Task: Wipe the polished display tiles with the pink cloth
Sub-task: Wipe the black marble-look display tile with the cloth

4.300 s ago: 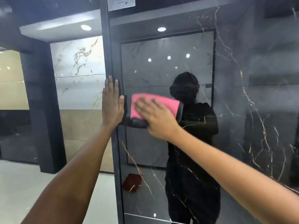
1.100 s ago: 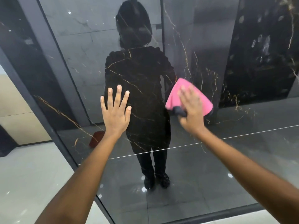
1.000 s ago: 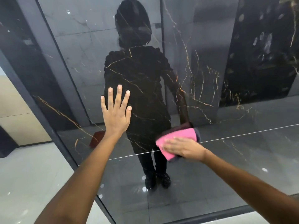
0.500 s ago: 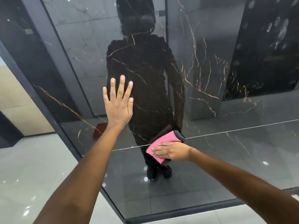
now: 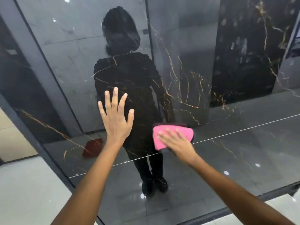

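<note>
- I see the right hand [image 5: 177,144] laid flat on the pink cloth [image 5: 168,135], fingers spread and fairly straight, pressing it against the display tile [image 5: 211,65]; motion blur softens the fingertips.
- The pink cloth is folded into a rounded pad with a dark edge along its top and right side. It sits just above a thin horizontal joint line [image 5: 243,130] in the panel.
- The left hand [image 5: 116,117] is open, palm flat against the same tile to the left of the cloth, fingers splayed and pointing up; it holds nothing.
- I record the tile as black, highly polished stone-look material with gold and white veining, upright and mirror-like. It reflects a dark figure [image 5: 128,88] and ceiling light spots.
- Smudge marks show on the darker upper-right area [image 5: 240,44].
- A dark frame strip [image 5: 42,143] borders the panel at left.
- Pale glossy floor tiles [image 5: 29,189] lie at lower left; a beige wall panel [image 5: 11,140] stands beyond.
- A reddish-brown object [image 5: 92,147] appears as a reflection low in the tile; I cannot tell what it is.
</note>
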{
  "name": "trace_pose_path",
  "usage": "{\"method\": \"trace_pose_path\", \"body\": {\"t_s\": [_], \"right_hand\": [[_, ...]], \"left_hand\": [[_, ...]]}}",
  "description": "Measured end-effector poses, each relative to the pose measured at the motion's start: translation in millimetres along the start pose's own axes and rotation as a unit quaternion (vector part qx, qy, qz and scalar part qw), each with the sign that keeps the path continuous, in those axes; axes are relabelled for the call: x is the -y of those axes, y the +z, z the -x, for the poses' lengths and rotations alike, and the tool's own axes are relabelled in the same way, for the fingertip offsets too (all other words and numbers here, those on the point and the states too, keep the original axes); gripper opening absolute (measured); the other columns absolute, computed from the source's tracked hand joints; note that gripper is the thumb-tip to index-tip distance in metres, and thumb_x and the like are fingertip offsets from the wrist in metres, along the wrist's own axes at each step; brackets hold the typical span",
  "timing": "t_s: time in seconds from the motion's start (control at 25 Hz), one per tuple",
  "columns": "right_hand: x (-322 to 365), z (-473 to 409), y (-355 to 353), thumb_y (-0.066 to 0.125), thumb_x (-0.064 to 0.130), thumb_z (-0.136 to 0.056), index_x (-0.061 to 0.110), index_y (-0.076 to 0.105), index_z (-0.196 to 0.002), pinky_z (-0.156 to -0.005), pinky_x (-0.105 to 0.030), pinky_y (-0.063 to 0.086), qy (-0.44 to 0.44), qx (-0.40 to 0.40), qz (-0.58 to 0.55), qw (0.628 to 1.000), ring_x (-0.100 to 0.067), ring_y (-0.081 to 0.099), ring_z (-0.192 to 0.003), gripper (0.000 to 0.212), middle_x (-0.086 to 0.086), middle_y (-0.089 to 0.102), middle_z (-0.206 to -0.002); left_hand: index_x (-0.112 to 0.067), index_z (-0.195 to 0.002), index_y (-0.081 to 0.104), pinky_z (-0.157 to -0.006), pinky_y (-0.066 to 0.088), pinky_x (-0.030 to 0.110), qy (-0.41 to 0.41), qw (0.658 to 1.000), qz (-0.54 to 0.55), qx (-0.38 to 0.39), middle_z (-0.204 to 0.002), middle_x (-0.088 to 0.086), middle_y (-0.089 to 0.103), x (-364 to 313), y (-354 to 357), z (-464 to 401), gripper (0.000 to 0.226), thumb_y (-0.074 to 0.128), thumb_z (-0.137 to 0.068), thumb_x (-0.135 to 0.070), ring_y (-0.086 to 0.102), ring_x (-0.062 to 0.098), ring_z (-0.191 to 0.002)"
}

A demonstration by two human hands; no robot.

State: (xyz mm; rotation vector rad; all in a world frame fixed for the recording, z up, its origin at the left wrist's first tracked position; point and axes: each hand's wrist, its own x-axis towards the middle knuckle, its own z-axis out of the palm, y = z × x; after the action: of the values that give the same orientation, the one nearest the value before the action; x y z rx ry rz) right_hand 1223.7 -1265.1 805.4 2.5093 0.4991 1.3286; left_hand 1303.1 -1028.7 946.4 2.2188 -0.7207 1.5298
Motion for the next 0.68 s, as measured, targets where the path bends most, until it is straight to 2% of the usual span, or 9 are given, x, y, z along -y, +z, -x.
{"method": "trace_pose_path", "body": {"t_s": [0.08,0.16,0.24,0.28,0.32,0.44,0.52,0.56,0.68], "right_hand": [[-56,-10,-18,0.045,0.011,-0.075,0.023,0.017,-0.152,-0.114,-0.056,0.014,0.262,-0.072,-0.074,0.96,-0.031,0.011,-0.145,0.082,-0.017,0.037,-0.149],[-114,-5,-40,0.052,0.014,-0.08,0.025,0.02,-0.151,-0.115,-0.05,0.022,0.548,-0.158,-0.16,0.806,-0.034,0.028,-0.138,0.078,-0.013,0.028,-0.155],[-119,1,-46,0.053,0.018,-0.083,0.023,0.018,-0.153,-0.112,-0.037,0.028,0.691,-0.243,-0.244,0.635,-0.032,0.037,-0.133,0.078,-0.012,0.027,-0.155],[-95,0,-39,0.055,0.014,-0.087,0.02,0.016,-0.154,-0.111,-0.031,0.026,0.717,-0.238,-0.249,0.606,-0.028,0.037,-0.133,0.078,-0.014,0.026,-0.155],[-56,-1,-31,0.057,0.009,-0.089,0.018,0.013,-0.154,-0.112,-0.025,0.022,0.707,-0.212,-0.257,0.625,-0.021,0.034,-0.135,0.079,-0.016,0.024,-0.156],[83,-1,1,0.056,-0.003,-0.084,0.028,0.002,-0.153,-0.119,-0.032,-0.004,0.463,-0.064,-0.294,0.834,-0.007,-0.003,-0.146,0.093,0.0,0.003,-0.161],[84,1,16,0.056,-0.004,-0.081,0.038,0.002,-0.152,-0.118,-0.033,-0.013,0.411,-0.059,-0.264,0.871,-0.008,-0.015,-0.146,0.099,0.021,-0.008,-0.158],[56,3,19,0.058,-0.004,-0.082,0.035,0.007,-0.153,-0.119,-0.035,-0.011,0.482,-0.101,-0.283,0.823,-0.01,-0.011,-0.147,0.095,0.021,-0.005,-0.158],[-69,10,-11,0.059,0.01,-0.091,0.007,0.024,-0.149,-0.115,-0.031,0.021,0.724,-0.286,-0.298,0.552,-0.025,0.031,-0.141,0.068,-0.009,0.03,-0.154]], "left_hand": [[-0.021,-0.15,0.026,-0.119,-0.012,0.04,0.022,1.0,-0.015,0.014,-0.16,0.01,0.02,-5,8,-8,0.058,0.041,-0.096,-0.036,0.008,0.033,-0.147],[-0.022,-0.155,0.017,-0.119,-0.013,0.041,0.031,0.997,-0.061,0.024,-0.161,0.01,0.017,-3,18,-8,0.064,0.04,-0.098,-0.038,0.006,0.033,-0.147],[-0.023,-0.156,0.011,-0.119,-0.013,0.043,0.031,0.996,-0.081,0.015,-0.161,0.009,0.017,-1,26,-4,0.067,0.04,-0.098,-0.039,0.006,0.034,-0.147],[-0.023,-0.156,0.009,-0.119,-0.013,0.044,0.029,0.996,-0.084,0.008,-0.161,0.009,0.017,-1,28,-3,0.067,0.04,-0.098,-0.04,0.005,0.034,-0.147],[-0.024,-0.156,0.008,-0.119,-0.013,0.044,0.03,0.996,-0.089,0.003,-0.161,0.009,0.017,-1,29,-3,0.068,0.039,-0.098,-0.04,0.003,0.032,-0.148],[-0.026,-0.156,0.004,-0.119,-0.013,0.043,0.038,0.995,-0.089,-0.004,-0.16,0.009,0.019,2,31,-1,0.068,0.038,-0.099,-0.041,0.004,0.032,-0.147],[-0.026,-0.156,0.003,-0.119,-0.013,0.043,0.046,0.995,-0.092,-0.01,-0.16,0.01,0.019,4,32,-2,0.068,0.037,-0.099,-0.042,0.006,0.033,-0.147],[-0.026,-0.156,0.003,-0.119,-0.013,0.043,0.046,0.995,-0.087,-0.009,-0.16,0.01,0.019,6,33,-2,0.067,0.036,-0.099,-0.042,0.006,0.033,-0.147],[-0.026,-0.156,0.005,-0.119,-0.013,0.043,0.05,0.995,-0.087,-0.018,-0.16,0.009,0.018,2,33,-4,0.067,0.036,-0.1,-0.042,0.006,0.033,-0.147]]}}
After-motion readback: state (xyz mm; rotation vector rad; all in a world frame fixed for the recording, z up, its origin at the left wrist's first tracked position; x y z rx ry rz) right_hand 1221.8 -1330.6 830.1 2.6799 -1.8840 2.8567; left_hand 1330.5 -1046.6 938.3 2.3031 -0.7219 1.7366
